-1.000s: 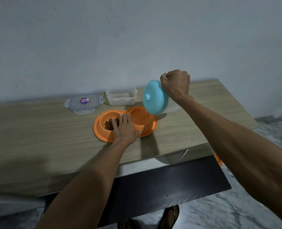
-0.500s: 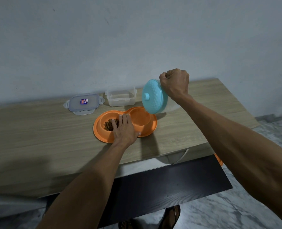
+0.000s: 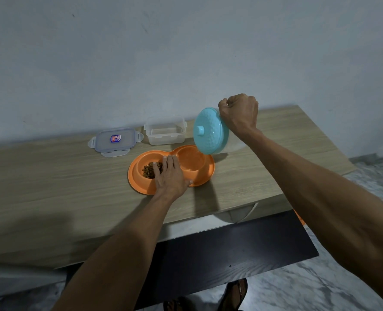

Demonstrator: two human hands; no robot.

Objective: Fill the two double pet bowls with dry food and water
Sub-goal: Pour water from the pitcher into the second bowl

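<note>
An orange double pet bowl (image 3: 141, 185) sits on the wooden table (image 3: 51, 176). Its left compartment holds brown dry food (image 3: 149, 170). The right compartment (image 3: 190, 160) looks glossy; whether it holds water is unclear. My left hand (image 3: 170, 176) lies flat across the bowl's middle and front rim, pressing it down. My right hand (image 3: 238, 114) is a fist around the handle of a translucent jug (image 3: 233, 147) with a teal lid (image 3: 210, 131). The jug is tipped on its side towards the right compartment. No stream of water is visible.
An empty clear plastic container (image 3: 164, 131) stands behind the bowl by the wall, with its clip lid (image 3: 115, 142) lying to the left. A dark lower board (image 3: 230, 254) juts out under the table's front edge. Something orange (image 3: 299, 217) peeks out below the table's right side.
</note>
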